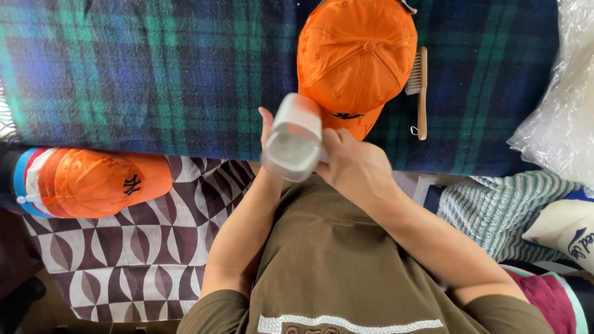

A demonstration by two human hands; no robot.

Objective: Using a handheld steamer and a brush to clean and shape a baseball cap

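A white plastic container, blurred, is held up above the lap at the near edge of the plaid blanket. The left hand is wrapped behind it, and the right hand is closed on its side. Just beyond lies an orange cap, untouched, with a wooden brush beside it. A second orange cap, bearing a dark emblem, rests at left on a patterned cloth. Clear plastic wrap sits far right.

Olive-brown short-sleeved T-shirt, loose fit. Silvery-white stitched band across chest at 6 o'clock, dark lettering partly visible beneath. Forearms bare; left hand, right hand ungloved. No rings or watch visible.
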